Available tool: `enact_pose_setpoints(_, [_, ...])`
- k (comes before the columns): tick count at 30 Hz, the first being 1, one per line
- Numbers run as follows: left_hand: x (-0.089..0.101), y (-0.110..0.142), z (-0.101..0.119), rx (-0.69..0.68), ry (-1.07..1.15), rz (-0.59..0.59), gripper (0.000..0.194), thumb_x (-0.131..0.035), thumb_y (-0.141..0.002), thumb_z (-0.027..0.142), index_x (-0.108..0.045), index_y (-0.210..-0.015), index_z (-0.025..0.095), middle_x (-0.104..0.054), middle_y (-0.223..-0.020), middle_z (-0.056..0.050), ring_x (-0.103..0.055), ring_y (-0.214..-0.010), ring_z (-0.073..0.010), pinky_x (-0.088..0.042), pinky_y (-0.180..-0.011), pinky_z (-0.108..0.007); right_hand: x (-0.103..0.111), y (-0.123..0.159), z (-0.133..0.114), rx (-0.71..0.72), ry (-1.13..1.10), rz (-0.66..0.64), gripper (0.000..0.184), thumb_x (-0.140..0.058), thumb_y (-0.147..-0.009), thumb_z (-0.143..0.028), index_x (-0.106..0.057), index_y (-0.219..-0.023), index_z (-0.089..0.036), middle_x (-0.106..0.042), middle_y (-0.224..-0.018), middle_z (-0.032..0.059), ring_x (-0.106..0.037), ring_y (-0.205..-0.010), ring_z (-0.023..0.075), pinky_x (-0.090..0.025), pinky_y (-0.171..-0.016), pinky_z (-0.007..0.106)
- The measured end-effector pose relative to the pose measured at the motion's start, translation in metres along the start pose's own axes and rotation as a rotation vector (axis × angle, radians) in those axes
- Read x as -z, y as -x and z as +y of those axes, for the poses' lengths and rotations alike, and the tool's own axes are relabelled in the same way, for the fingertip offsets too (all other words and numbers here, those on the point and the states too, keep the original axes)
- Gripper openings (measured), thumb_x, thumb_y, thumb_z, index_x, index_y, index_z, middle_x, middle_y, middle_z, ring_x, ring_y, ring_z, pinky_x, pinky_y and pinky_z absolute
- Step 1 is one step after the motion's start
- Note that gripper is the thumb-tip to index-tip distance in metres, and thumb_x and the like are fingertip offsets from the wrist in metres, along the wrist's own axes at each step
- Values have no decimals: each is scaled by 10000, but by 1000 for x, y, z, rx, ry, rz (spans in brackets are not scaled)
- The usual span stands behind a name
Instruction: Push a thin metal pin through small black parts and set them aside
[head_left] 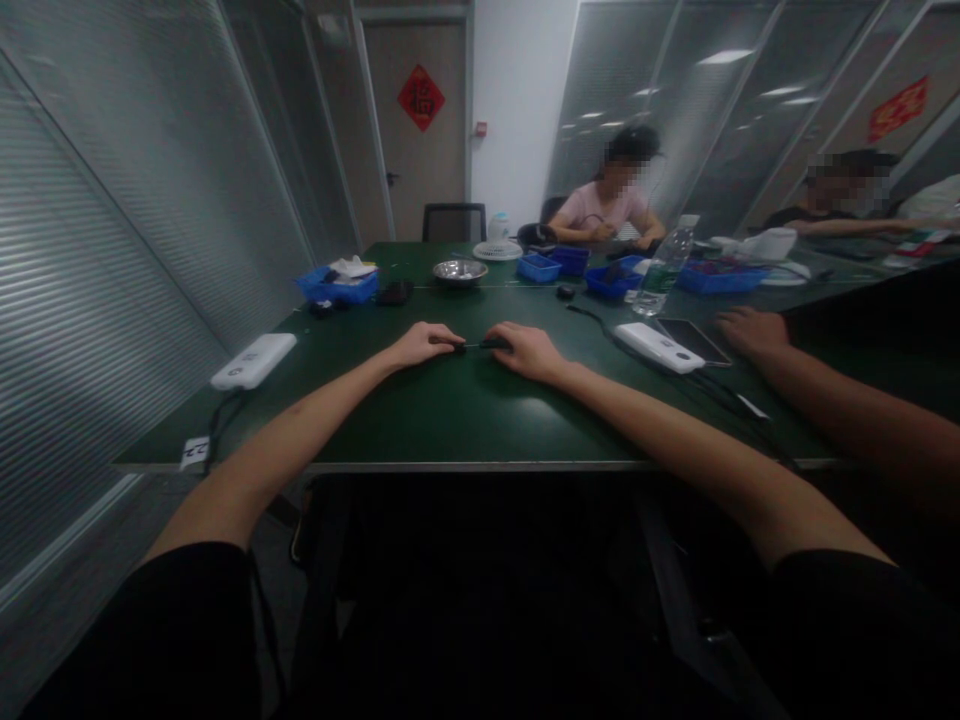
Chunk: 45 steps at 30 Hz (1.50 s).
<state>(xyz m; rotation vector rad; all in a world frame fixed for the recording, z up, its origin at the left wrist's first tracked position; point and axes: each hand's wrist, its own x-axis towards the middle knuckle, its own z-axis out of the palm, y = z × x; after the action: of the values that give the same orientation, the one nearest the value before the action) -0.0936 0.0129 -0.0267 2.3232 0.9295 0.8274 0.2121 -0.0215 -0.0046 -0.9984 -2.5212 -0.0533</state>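
Both my arms reach out over a dark green table (450,420). My left hand (424,343) and my right hand (525,350) rest on it close together, fingers curled. Between them lies a small black elongated object (480,345); each hand pinches one end of it. What the object is I cannot make out in the dim picture.
A white power bank (253,361) lies left, another (660,347) beside a phone (694,340) right. A co-worker's hand (750,330) rests at the right. Further back stand blue bins (337,287), a metal bowl (460,271), a water bottle (664,268). Two more people sit at the far side.
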Motion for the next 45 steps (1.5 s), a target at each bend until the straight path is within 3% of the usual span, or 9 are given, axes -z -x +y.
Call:
enact_pose_setpoints(20, [-1, 0, 0, -53, -41, -2, 320, -704, -915, 304, -792, -1216, 242, -751, -1155, -94, -670, -992, -216, -496, -878, -356, 0, 1, 1, 91, -24, 29, 305, -619, -1002, -326, -644, -1288, -225, -740, -1239, 93, -713, -1039, 265, -521, -876, 345])
enact_pose_setpoints(45, [-3, 0, 11, -43, -44, -30, 355, -692, -924, 338, -777, -1249, 224, -731, -1126, -89, -650, -935, -204, -480, -833, -336, -3, 0, 1, 126, 14, 35, 306, -598, -1023, -320, -620, -1310, -215, -719, -1249, 109, -705, -1020, 261, -509, -848, 334])
